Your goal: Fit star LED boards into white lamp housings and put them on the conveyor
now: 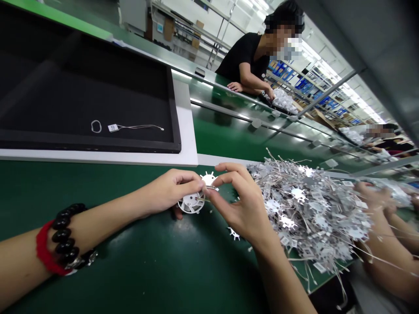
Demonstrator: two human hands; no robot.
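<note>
My left hand [175, 187] is closed on a white round plastic part [190, 206] with a spoked rim, holding it just above the green bench. Behind its fingertips shows a white toothed disc [208, 177]; whether the two are joined I cannot tell. My right hand [240, 203] meets the left at the part, thumb and fingertips pinched at a small thin piece with a pale wire. The fingers mostly hide that piece. Under the right wrist lies another toothed disc [233, 233]. Beside this hand rises a large heap of white and silvery toothed parts with wires [304, 209].
A black-lined tray [175, 117] at the left holds a wire with a white tag [113, 127] and a small clear ring [96, 126]. Across the bench a co-worker in black [245, 56] handles white parts. Another person's arms [389, 235] reach in beyond the heap.
</note>
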